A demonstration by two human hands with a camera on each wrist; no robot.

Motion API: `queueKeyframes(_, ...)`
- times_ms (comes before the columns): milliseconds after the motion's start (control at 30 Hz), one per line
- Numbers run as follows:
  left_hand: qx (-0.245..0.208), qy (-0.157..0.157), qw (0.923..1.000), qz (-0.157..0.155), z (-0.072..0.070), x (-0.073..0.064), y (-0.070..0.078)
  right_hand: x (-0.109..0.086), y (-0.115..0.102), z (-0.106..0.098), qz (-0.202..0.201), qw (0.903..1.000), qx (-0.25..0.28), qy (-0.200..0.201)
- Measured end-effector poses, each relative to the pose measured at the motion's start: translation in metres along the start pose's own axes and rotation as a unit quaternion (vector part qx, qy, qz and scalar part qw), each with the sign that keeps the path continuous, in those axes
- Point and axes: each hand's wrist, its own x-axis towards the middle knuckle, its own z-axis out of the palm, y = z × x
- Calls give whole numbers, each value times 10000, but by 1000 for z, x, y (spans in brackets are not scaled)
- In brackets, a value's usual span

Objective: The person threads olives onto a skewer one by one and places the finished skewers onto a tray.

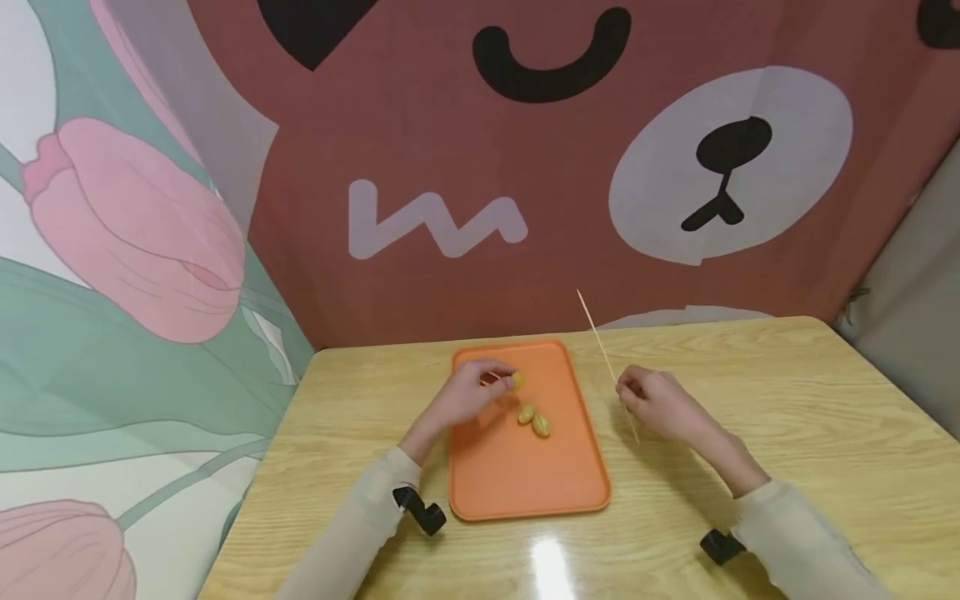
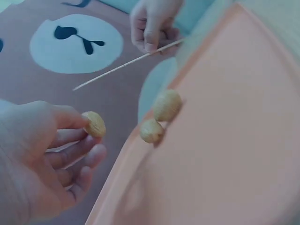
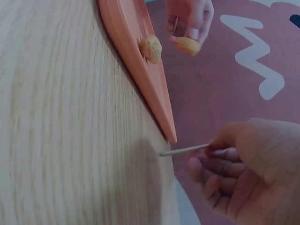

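Observation:
Between left thumb and fingertips, my left hand (image 1: 463, 395) pinches a small yellow, wrinkled oval piece (image 2: 96, 124), like a preserved fruit, above the far part of an orange tray (image 1: 525, 483). Two similar pieces lie side by side on the tray: a smaller one (image 1: 527, 413) and a longer one (image 1: 541, 426). Off the tray's right side, my right hand (image 1: 666, 406) pinches a thin wooden skewer (image 1: 597, 336) near its lower part. Its long end slants up and away to the left, while a short end sticks out below the fingers.
The tray has a raised rim and lies on a wood-grain table (image 1: 795, 417). Behind the table stands a reddish-brown cloth (image 1: 420, 292) with a cartoon bear face, and a tulip-patterned cloth (image 1: 142, 233) hangs at left. Black camera mounts (image 1: 420, 510) sit on both wrists.

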Motion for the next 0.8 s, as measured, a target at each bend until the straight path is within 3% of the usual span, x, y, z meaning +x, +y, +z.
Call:
queueKeyframes(167,-1294,-19,9902,-531,-6,2,-1,0,-7,3,-469,9983,356,-8)
queueKeyframes(367,-2547,186,9600,-1148,-10,3,-1,-1,-20,-1,-670,9957,612,186)
queueKeyframes(633,-3950,849,9073,-1163,-15,3,10,-7,-42,-8,-316,9926,1096,428)
queueKeyframes(800,-4434,1252,8825,-948,-21,3,17,-10,-55,-14,-142,9858,1588,529)
